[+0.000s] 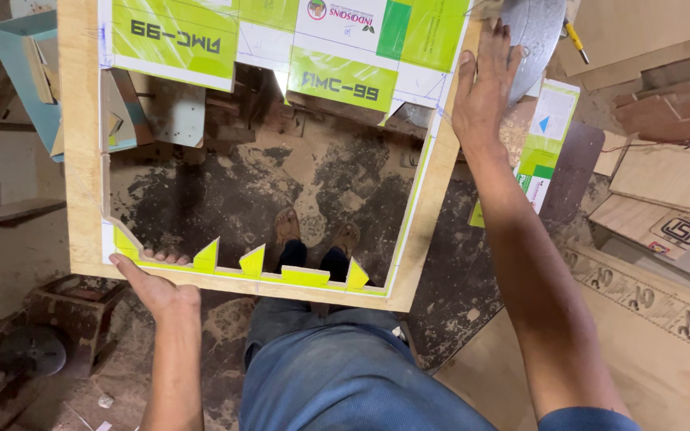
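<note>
I hold up a square plywood frame [81, 160] with a large cut-out middle and green-and-white film on its inner edges and top. My left hand [152, 281] grips the near rail at the lower left, fingers curled up through the opening. My right hand [485, 88] rests flat with fingers spread on the frame's right rail near the top. Through the opening I see my feet [313, 239] on a dusty floor.
Plywood offcuts [664, 175] and boards lie stacked at the right. A grey round metal piece [537, 32] sits beyond my right hand. A blue-edged board [21, 64] and wood scraps lie at the upper left. Sawdust covers the floor.
</note>
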